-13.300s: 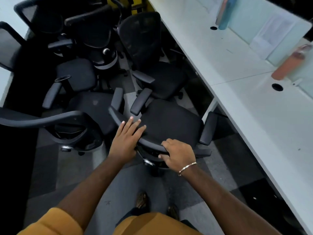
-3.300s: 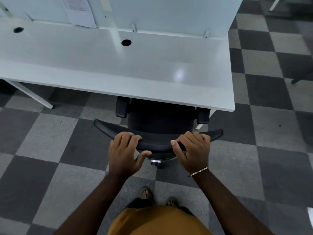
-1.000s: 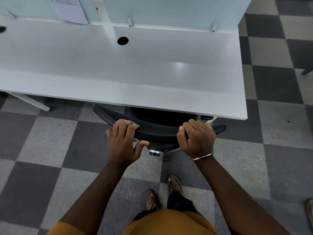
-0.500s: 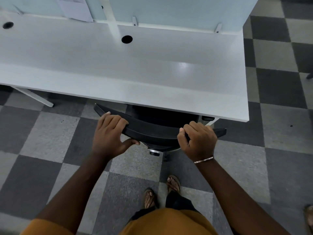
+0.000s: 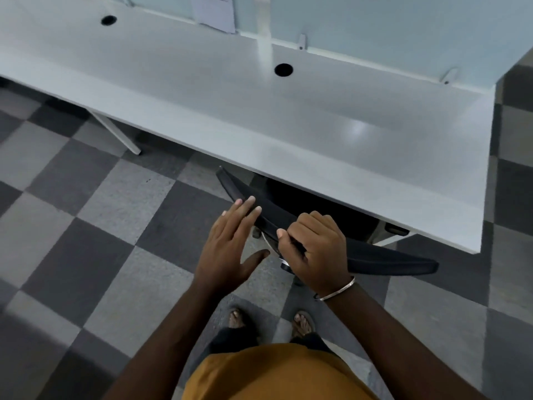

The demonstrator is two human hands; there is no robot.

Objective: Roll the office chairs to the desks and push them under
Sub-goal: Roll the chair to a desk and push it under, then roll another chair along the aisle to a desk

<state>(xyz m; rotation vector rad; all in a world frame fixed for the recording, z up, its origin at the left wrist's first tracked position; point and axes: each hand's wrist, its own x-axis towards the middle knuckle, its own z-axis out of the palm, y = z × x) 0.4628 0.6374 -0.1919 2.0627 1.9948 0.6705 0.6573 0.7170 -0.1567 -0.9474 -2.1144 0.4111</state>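
1. Under the front edge of the white bench (image 5: 288, 116), the black chair (image 5: 383, 259) sits with its seat hidden and only the curved top of its backrest sticking out toward the person.
2. The right hand (image 5: 317, 249) grips that backrest top near its middle, fingers curled over it and thumb tucked at the near side; a thin metal bangle (image 5: 337, 290) circles the wrist.
3. The left hand (image 5: 230, 243) is spread flat and holds nothing, fingers straight and thumb splayed out; its fingertips (image 5: 251, 202) lie at the backrest's left part, touching or just above it, I cannot tell which.
4. Both forearms reach forward from the bottom of the view, over an ochre shirt (image 5: 277, 373) and two sandalled feet (image 5: 301, 323).
5. Half a second ago the left hand was wrapped round the backrest's left end; it has since let go and opened. The right hand has kept its grip but now sits nearer the middle of the backrest. The view has swung, so the bench edge runs slanted, and the backrest lies at an angle to it.
6. The bench top carries two round cable holes (image 5: 283, 69). A pale partition (image 5: 389, 27) rises along its far edge, with a sheet of paper (image 5: 213, 11) fixed to it. A white leg (image 5: 115, 131) slants down at left.
7. The floor (image 5: 86, 241) is carpet in a grey checkerboard of light and dark squares.
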